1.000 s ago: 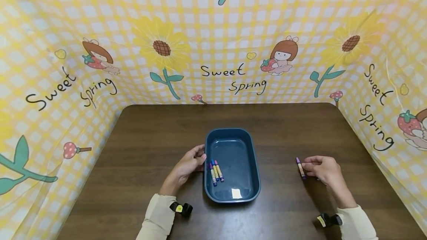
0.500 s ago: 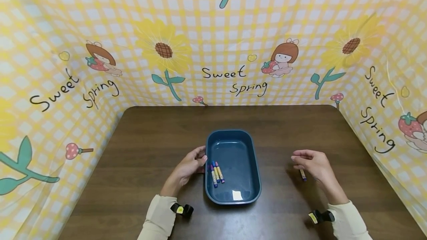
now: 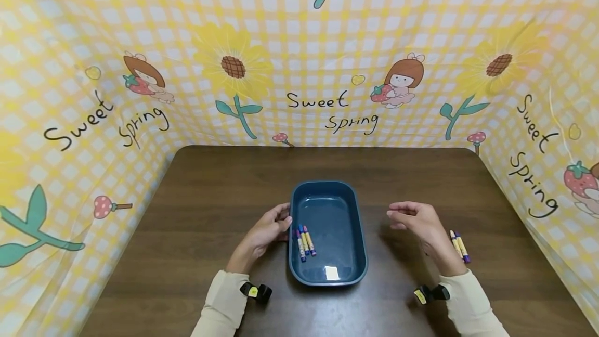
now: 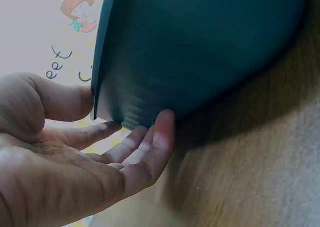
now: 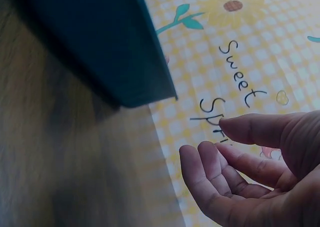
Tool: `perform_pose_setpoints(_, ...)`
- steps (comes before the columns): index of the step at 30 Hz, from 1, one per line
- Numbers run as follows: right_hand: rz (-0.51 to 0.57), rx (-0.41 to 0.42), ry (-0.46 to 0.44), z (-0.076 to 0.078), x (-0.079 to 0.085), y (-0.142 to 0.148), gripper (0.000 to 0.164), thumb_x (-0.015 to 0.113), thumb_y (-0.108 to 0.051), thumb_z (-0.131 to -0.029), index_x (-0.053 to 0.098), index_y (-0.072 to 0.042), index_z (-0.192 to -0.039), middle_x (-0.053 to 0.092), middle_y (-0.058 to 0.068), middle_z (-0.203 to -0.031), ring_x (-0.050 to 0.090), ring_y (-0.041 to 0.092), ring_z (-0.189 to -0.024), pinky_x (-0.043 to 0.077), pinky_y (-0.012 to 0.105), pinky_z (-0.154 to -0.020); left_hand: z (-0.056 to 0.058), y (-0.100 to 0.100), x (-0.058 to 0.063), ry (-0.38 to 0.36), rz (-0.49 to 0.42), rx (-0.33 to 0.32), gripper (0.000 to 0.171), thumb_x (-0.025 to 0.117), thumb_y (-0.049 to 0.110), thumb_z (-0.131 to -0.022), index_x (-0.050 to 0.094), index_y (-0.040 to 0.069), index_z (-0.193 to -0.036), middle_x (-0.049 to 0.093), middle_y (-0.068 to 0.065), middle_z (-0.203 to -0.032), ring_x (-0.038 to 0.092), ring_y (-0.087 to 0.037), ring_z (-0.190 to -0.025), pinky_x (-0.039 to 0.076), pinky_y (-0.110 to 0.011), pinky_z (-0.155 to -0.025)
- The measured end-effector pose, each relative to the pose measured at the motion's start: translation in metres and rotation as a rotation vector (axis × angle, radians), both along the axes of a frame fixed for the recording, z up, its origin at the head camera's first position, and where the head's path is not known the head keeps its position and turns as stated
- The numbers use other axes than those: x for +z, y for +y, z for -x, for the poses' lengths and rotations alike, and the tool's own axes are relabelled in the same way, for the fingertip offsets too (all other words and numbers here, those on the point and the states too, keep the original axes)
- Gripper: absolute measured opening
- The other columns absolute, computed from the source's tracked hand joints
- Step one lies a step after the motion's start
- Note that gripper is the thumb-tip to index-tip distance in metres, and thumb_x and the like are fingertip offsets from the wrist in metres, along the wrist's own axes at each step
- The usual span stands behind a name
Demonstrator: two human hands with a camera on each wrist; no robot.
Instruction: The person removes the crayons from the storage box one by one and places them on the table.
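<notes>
A dark blue plastic tray (image 3: 343,277) stands at the middle of the table. My left hand (image 3: 264,233) holds its left side, the thumb at the rim and the fingers against the outer wall, as the left wrist view shows. Three paper-wrapped crayons (image 3: 306,242) lie together along the tray's left inside. My right hand (image 3: 421,228) is over the table to the right of the tray, apart from it, its fingers loosely bent and no object visible between them. Two more crayons (image 3: 459,247) lie on the table just right of that wrist.
The brown wooden table (image 3: 224,181) is bounded by a yellow checked cloth (image 3: 318,40) behind and at both sides. A black wrist camera (image 3: 431,294) sits at the right cuff and another black camera (image 3: 256,293) at the left cuff.
My right hand has moved left toward the tray, uncovering two crayons on the table. A crayon seen beside its fingertips earlier is now out of sight. My left hand stays at the tray.
</notes>
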State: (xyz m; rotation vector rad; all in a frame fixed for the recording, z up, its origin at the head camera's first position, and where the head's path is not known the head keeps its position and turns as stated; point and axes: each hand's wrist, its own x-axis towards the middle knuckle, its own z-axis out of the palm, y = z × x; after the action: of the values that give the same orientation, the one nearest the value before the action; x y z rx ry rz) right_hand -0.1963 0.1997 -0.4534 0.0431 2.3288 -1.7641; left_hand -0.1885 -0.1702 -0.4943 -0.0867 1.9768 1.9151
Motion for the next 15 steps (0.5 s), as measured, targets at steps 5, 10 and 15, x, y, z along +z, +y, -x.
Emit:
perform_pose_setpoints(5, 0.027, 0.014, -0.016, 0.003, 0.006, -0.012, 0.045, 0.072, -0.016, -0.095, 0.061, 0.014, -0.126, 0.075, 0.01, -0.107, 0.076, 0.019, -0.084, 0.061, 0.032, -0.082, 0.0, 0.0, 0.0, -0.001, 0.009, 0.014, 0.049, 0.047, 0.006, -0.105, 0.038, -0.001, -0.153, 0.052, -0.026, -0.141, 0.062, -0.03, -0.11, 0.057, -0.043, -0.087)
perform_pose_setpoints(10, 0.057, 0.055, 0.003, 0.007, 0.009, -0.028, 0.043, 0.072, -0.014, -0.095, 0.061, 0.015, -0.124, 0.074, 0.013, -0.108, 0.076, 0.02, -0.083, 0.061, 0.041, -0.084, 0.0, 0.001, 0.002, -0.003, 0.008, 0.018, 0.049, 0.047, 0.005, -0.106, 0.037, -0.002, -0.153, 0.052, -0.026, -0.142, 0.061, -0.031, -0.113, 0.056, -0.046, -0.091)
perform_pose_setpoints(15, 0.084, 0.072, 0.005, 0.009, 0.01, -0.045, 0.042, 0.073, -0.012, -0.094, 0.062, 0.015, -0.123, 0.074, 0.017, -0.108, 0.077, 0.025, -0.084, 0.06, 0.046, -0.085, 0.0, 0.001, 0.003, -0.009, 0.009, 0.019, 0.049, 0.047, 0.005, -0.106, 0.037, -0.001, -0.153, 0.051, -0.026, -0.142, 0.061, -0.031, -0.113, 0.056, -0.045, -0.09)
